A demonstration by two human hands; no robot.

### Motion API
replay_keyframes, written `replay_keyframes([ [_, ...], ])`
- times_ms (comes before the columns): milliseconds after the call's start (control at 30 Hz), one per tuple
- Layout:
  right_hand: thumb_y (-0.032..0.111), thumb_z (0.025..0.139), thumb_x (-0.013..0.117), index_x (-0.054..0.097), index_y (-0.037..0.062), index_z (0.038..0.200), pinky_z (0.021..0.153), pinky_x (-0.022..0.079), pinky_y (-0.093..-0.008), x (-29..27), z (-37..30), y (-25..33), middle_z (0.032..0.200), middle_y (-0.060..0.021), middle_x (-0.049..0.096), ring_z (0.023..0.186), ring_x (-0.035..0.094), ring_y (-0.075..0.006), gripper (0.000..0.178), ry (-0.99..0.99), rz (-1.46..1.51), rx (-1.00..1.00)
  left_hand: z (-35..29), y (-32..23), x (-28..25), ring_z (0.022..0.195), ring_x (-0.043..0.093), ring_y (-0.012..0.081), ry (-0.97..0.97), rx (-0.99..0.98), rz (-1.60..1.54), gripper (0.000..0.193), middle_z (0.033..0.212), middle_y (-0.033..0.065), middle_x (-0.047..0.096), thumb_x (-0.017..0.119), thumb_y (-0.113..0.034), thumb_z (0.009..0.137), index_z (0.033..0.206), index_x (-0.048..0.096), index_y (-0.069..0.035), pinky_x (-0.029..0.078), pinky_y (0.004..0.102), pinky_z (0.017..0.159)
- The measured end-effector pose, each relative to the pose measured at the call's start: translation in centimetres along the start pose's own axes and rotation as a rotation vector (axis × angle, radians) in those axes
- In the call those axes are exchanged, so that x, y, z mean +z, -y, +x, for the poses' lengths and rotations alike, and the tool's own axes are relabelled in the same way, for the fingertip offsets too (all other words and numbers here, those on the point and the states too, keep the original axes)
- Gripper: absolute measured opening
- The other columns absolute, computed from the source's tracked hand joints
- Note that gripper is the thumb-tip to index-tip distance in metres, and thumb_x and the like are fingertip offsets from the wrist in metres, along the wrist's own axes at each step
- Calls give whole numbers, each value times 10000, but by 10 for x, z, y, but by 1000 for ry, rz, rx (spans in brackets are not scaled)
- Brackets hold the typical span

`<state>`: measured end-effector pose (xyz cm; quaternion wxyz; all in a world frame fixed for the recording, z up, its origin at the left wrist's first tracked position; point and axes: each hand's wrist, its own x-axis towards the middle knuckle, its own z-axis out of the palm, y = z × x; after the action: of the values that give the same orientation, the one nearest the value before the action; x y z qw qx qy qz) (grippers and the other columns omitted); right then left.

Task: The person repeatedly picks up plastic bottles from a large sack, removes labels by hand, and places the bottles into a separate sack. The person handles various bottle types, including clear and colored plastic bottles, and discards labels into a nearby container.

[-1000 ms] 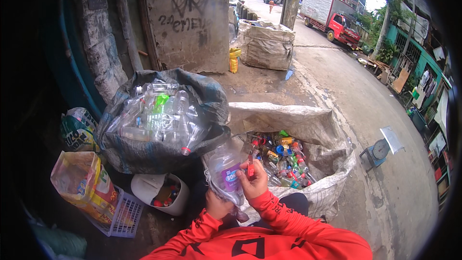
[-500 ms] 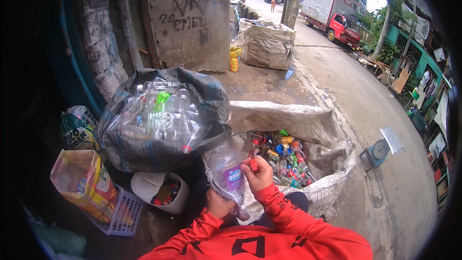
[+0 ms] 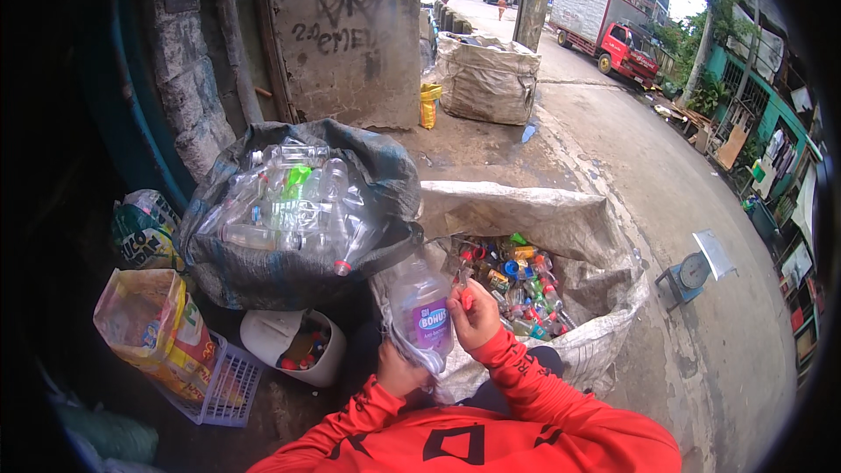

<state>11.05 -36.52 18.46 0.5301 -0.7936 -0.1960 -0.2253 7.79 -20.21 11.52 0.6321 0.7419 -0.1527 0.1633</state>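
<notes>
ok so from the head cam, using the big white sack (image 3: pixel 517 200) as the landmark: it's wide open, with a pile of mixed, colourful bottles (image 3: pixel 530 293) inside. the clear bottle (image 3: pixel 412 289) with the purple label is at the near left edge of that sack, neck pointing up and away from the wearer. left hand (image 3: pixel 403 372), just off the sack's near left corner, is wrapped around the bottle's lower end. right hand (image 3: pixel 476 315), in front of the sack's opening, is closed in a pinch on a small red tool (image 3: pixel 466 300), right next to the label. can't tell if the tool touches the bottle tbh.

left of the white sack there's a dark grey sack (image 3: pixel 263 285) heaped with clear bottles. lower left of the landmark is a white bin (image 3: pixel 326 370) with its lid tipped open and coloured caps in it, and further left a pale purple crate (image 3: pixel 229 392) with a yellow and red bag (image 3: pixel 188 346) in it. a dial scale (image 3: pixel 692 271) sits to the sack's right, and another bulky sack (image 3: pixel 486 88) stands beyond it.
</notes>
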Motion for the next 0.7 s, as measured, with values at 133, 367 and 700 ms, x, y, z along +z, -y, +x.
replay_keyframes([
  [133, 52, 799, 615, 563, -28, 883, 658, 439, -260, 0, 1, 5, 818, -104, 549, 705, 544, -179, 126, -126, 39, 102, 3, -6, -2, 863, 631, 266, 50, -35, -66, 601, 955, 145, 636, 773, -244, 591, 1074, 531, 18, 493, 360, 778],
  [367, 57, 751, 665, 641, 1, 929, 695, 485, -290, 7, -3, 11, 918, -145, 622, 784, 624, -250, 188, -133, -205, -26, 5, -6, 2, 871, 626, 350, -17, -44, -4, 616, 954, 194, 625, 766, -250, 587, 1078, 514, 23, 496, 402, 758],
  [700, 93, 799, 634, 562, -15, 758, 559, 416, -333, 7, 0, 0, 696, -149, 528, 613, 531, -291, 136, -166, -63, 94, 3, -3, -2, 862, 623, 360, 27, -41, 88, 630, 939, 199, 624, 785, -259, 560, 1062, 518, 14, 499, 409, 745],
])
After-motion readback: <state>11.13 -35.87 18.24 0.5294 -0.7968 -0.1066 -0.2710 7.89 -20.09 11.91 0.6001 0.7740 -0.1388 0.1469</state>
